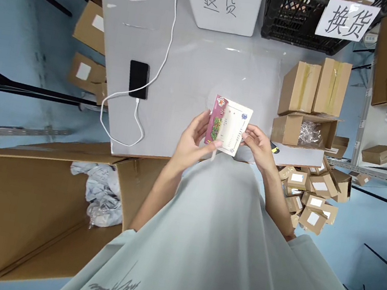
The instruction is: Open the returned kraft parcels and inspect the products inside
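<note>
Card over the near edge of the table, gripped at left by the left hand and at right by the right hand's fingertips; light edge holds should best leave the print readable.

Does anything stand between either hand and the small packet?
Nothing visible does: the left hand holds the packet at its left side, and the right hand touches its right edge.

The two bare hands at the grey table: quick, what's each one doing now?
Left hand: closed, holding the left side of a flat, rectangular, purple-and-cream printed item.
Right hand: closed, holding the same item's right edge.
</note>
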Action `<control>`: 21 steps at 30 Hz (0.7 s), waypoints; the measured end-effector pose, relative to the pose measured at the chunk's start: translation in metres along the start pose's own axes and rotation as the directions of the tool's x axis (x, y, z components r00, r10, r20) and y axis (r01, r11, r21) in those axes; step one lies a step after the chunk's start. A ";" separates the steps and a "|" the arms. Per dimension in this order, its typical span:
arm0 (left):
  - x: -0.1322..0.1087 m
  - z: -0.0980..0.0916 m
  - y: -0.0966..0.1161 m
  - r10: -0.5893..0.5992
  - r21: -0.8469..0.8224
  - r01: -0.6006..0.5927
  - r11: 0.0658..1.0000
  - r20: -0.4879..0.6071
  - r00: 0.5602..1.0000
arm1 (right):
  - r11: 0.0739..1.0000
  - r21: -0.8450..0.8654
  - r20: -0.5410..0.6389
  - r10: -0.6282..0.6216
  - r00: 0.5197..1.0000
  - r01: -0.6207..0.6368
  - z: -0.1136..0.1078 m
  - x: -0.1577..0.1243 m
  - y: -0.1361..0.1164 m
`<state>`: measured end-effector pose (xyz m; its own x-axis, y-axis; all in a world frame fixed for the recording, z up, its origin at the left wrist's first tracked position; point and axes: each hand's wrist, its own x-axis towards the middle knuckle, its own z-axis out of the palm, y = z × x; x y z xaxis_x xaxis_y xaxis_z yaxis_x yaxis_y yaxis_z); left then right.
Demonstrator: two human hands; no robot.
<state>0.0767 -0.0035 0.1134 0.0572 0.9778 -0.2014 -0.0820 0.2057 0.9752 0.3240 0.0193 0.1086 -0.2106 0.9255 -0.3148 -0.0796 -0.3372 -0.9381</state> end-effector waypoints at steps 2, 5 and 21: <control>0.002 -0.012 0.004 -0.051 -0.123 0.057 0.991 0.049 0.997 | 1.000 -0.013 -0.020 -0.014 1.000 0.014 -0.006 -0.002 -0.004; 0.003 -0.025 0.006 -0.103 -0.234 0.121 0.965 0.085 0.991 | 1.000 -0.024 -0.033 -0.018 0.999 0.017 -0.014 -0.005 -0.011; 0.003 -0.015 -0.006 -0.156 -0.265 0.178 0.948 0.101 0.983 | 0.997 -0.055 -0.040 -0.053 0.998 0.051 -0.018 -0.008 -0.005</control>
<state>0.0625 -0.0014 0.1051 0.1692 0.9247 -0.3411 -0.3313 0.3793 0.8639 0.3434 0.0163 0.1130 -0.1665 0.9483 -0.2701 -0.0361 -0.2796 -0.9595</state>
